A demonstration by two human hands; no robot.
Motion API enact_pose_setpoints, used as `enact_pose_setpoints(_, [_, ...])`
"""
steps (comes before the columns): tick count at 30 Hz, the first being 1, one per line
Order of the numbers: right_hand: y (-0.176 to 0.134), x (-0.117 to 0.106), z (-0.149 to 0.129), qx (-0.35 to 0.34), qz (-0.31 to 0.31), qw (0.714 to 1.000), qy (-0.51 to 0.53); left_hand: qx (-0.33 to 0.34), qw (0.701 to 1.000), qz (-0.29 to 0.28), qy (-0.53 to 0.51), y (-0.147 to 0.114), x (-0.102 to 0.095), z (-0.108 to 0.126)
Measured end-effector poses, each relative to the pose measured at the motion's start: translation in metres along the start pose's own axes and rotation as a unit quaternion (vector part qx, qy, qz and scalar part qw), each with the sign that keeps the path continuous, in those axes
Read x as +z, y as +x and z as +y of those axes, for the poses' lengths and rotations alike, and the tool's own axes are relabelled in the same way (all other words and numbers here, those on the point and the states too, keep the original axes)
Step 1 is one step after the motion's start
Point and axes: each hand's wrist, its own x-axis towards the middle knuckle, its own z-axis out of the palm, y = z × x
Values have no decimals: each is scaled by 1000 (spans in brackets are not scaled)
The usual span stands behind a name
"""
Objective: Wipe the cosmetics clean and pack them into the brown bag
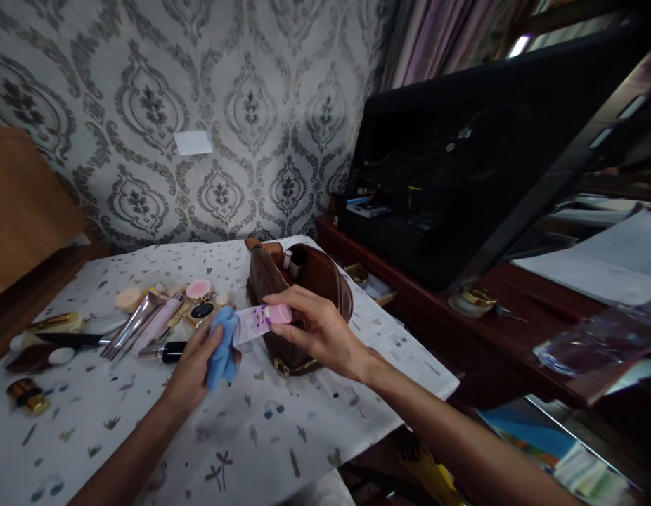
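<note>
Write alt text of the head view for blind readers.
A person's right hand grips the pink cap of a pale pink printed tube; their left hand holds a blue cloth at its other end. Nearby, an open brown bag and assorted cosmetics rest on a white patterned tablecloth.

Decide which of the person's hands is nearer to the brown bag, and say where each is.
Right: the right hand shows in front of the brown bag; the left hand is farther off, to its left.

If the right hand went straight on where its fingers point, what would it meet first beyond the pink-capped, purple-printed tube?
Likely the crumpled blue cloth in the left hand, at the far end of the tube, though depth is unclear.
</note>
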Motion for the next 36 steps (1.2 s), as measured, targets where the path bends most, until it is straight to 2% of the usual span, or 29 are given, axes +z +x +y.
enact_pose_setpoints(3, [-3,12,-2,27,32,999,18,-9,999,-50,18,-2,10,-1])
enact_pose_setpoints(5, [-6,24,-4,46,55,997,37,-8,998,-55,30,-3,10,-8])
enact_pose_setpoints(8, [-9,39,-9,53,45,995,69,-1,994,-60,94,-3,5,-18])
enact_pose_setpoints(11, [-10,46,-13,56,21,993,107,82,968,-57,229,-3,-3,-16])
enact_pose_setpoints(15, [-11,50,-15,138,-10,977,162,199,922,14,332,-11,-10,4])
enact_pose_setpoints(17, [-12,56,-14,213,-71,936,272,231,908,-5,348,-18,-12,13])
enact_pose_setpoints(19, [-14,63,-10,285,-137,863,394,261,890,-71,366,-24,-15,18])
enact_pose_setpoints(21, [-17,71,-6,332,-174,794,478,280,868,-140,386,-28,-17,19])
enact_pose_setpoints(23, [-20,75,-2,353,-192,753,521,280,853,-184,400,-28,-19,18])
enact_pose_setpoints(25, [-22,77,0,370,-203,727,542,269,850,-202,405,-28,-21,17])
enact_pose_setpoints(27, [-23,77,-1,389,-200,725,532,253,851,-208,410,-27,-23,17])
enact_pose_setpoints(32, [-25,78,-7,404,-153,771,469,214,853,-224,420,-25,-24,19])
enact_pose_setpoints(34, [-25,78,-7,402,-153,765,480,203,859,-233,408,-24,-22,22])
enact_pose_setpoints(36, [-25,77,-5,404,-170,741,509,182,864,-261,390,-23,-19,25])
